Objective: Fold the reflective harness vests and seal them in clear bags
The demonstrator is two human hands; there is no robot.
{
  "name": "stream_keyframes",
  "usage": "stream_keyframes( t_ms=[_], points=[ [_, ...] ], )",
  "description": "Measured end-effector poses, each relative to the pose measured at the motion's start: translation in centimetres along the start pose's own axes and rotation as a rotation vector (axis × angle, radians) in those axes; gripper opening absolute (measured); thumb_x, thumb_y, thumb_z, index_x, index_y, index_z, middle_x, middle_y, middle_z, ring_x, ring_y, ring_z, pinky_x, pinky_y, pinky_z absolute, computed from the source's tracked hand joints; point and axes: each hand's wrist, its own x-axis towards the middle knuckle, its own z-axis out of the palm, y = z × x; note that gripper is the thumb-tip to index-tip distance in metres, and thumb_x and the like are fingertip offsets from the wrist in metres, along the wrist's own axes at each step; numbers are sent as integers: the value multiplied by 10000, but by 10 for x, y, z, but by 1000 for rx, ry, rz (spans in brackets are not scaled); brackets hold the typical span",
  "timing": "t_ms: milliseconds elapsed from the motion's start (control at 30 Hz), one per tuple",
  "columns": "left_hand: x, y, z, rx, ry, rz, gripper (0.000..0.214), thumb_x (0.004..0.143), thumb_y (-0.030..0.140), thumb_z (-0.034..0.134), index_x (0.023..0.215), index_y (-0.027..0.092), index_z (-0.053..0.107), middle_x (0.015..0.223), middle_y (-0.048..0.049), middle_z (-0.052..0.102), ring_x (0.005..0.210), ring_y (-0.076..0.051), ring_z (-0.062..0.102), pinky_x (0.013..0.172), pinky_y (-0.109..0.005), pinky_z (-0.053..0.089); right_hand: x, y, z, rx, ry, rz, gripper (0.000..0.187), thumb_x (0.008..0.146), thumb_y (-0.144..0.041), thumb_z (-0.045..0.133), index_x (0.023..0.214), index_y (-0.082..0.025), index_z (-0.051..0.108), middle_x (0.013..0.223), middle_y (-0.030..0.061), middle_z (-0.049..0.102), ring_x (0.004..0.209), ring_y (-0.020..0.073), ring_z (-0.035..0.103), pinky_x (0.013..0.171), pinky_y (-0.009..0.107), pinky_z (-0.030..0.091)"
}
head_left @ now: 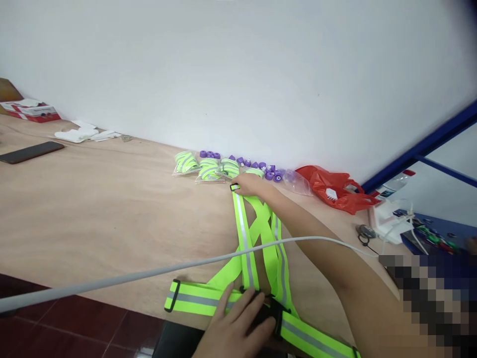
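A neon yellow-green reflective safety vest made of straps (261,248) lies stretched across the wooden table (112,209). My right hand (250,184) reaches to its far end and pinches the strap tips near a black buckle. My left hand (234,325) lies at the near edge with fingers spread, pressing on the waist band beside a black buckle. Several folded vests in clear bags (206,169) sit against the wall just beyond my right hand.
Purple spools (261,166) line the wall. A red plastic bag (335,189) and a white device with cables (387,219) lie to the right. A dark phone (30,151), white cloths (80,133) and a red box (32,110) are far left. A grey cable (149,273) crosses the view.
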Motion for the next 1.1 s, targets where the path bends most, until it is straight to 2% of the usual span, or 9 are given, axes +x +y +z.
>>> stream_keyframes(
  t_ms=[133, 333, 500, 633, 767, 867, 967, 1033, 1100],
  points=[
    [-2, -2, 5, -3, 58, -20, 343, 990, 522, 590, 1194, 262, 679, 1278, -53, 708, 1231, -193, 627, 1279, -454, 113, -1, 10, -7, 43, 14, 22, 343, 865, -255, 647, 1190, -208, 744, 1034, 102, 787, 931, 278, 708, 706, 303, 463],
    [4, 2, 14, -30, 198, -101, 131, 999, 354, 620, 1074, 304, 715, 1174, 8, 743, 1126, -136, 645, 1265, -364, 115, -4, 26, -13, 138, 59, 23, 335, 864, -263, 668, 1182, -198, 750, 1174, 90, 767, 1029, 277, 694, 781, 297, 475],
    [-4, 0, 14, -28, 88, -91, 200, 1015, 347, 593, 1184, 319, 697, 1322, -19, 682, 1235, -165, 581, 1194, -364, 284, -10, 40, -13, 238, 114, 65, 306, 860, -254, 679, 1155, -220, 748, 1132, 38, 779, 1000, 230, 701, 795, 259, 471],
    [-13, 0, 17, -30, -1, -95, 259, 1022, 330, 569, 1262, 322, 664, 1410, -46, 630, 1279, -208, 556, 1134, -387, 372, -16, 48, -11, 319, 149, 96, 271, 852, -235, 685, 1111, -218, 763, 1095, 33, 786, 963, 215, 710, 788, 249, 477],
    [-10, 2, 15, -52, 8, -102, 255, 1023, 260, 550, 1244, 298, 671, 1381, -59, 649, 1257, -222, 572, 1113, -404, 390, -19, 52, -8, 383, 175, 115, 270, 842, -233, 705, 1102, -219, 774, 1094, 40, 788, 983, 226, 709, 826, 262, 490],
    [1, 0, -1, -176, 0, -137, 245, 1013, 230, 546, 1214, 274, 678, 1293, -58, 697, 1171, -230, 622, 1040, -394, 447, -21, 55, -8, 428, 182, 127, 264, 826, -239, 728, 1083, -226, 786, 1092, 29, 790, 990, 232, 708, 828, 268, 499],
    [16, -8, -20, -361, -27, -262, 270, 985, 154, 524, 1193, 241, 673, 1135, -72, 728, 1028, -222, 660, 909, -368, 510, -25, 58, -11, 471, 181, 141, 275, 802, -243, 754, 1073, -233, 798, 1084, 10, 793, 978, 226, 713, 817, 261, 506],
    [27, -18, -27, -423, 0, -433, 275, 988, 136, 484, 1164, 227, 675, 1076, -88, 715, 990, -227, 661, 860, -362, 530, -29, 58, -14, 492, 180, 148, 281, 793, -260, 765, 1070, -232, 805, 1069, 4, 796, 967, 225, 716, 816, 261, 508],
    [38, -32, -27, -425, -4, -609, 271, 994, 180, 480, 1183, 219, 670, 1103, -108, 697, 1018, -255, 656, 846, -372, 540, -34, 57, -18, 506, 180, 152, 292, 789, -275, 769, 1074, -230, 811, 1061, 6, 799, 966, 228, 718, 826, 264, 508]
  ],
)
